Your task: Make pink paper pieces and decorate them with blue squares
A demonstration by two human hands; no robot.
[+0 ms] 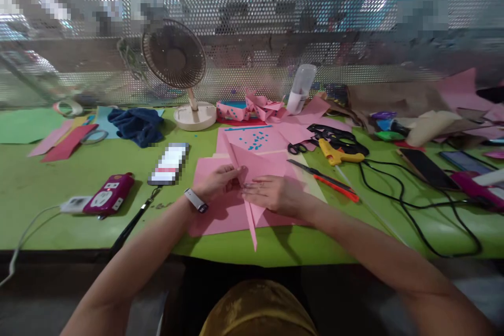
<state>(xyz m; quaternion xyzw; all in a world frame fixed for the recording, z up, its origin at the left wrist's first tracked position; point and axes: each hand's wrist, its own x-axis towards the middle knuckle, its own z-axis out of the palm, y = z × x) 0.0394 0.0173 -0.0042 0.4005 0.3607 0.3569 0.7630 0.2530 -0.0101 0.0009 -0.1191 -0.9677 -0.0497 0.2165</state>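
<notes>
A folded sheet of pink paper point(263, 165) lies over larger pink sheets point(212, 218) in front of me, with a narrow folded strip along its left side. My left hand point(224, 179) pinches that strip's edge between thumb and fingers. Flat on the folded paper rests my right hand point(271, 194), its fingers stretched out toward the left one. Small blue paper bits point(255, 140) are scattered on a pink sheet just beyond. To the right of my right hand lie a craft knife with a red-orange handle point(334, 186) and black scissors point(297, 148).
A desk fan point(174, 55) stands at the back, near pink folded paper pieces point(232, 111) and a clear bottle point(302, 86). A yellow glue gun point(338, 153) and black cables point(401, 199) lie right. Leftward are a phone point(169, 164), a magenta power bank point(112, 194) and a blue cloth point(136, 125).
</notes>
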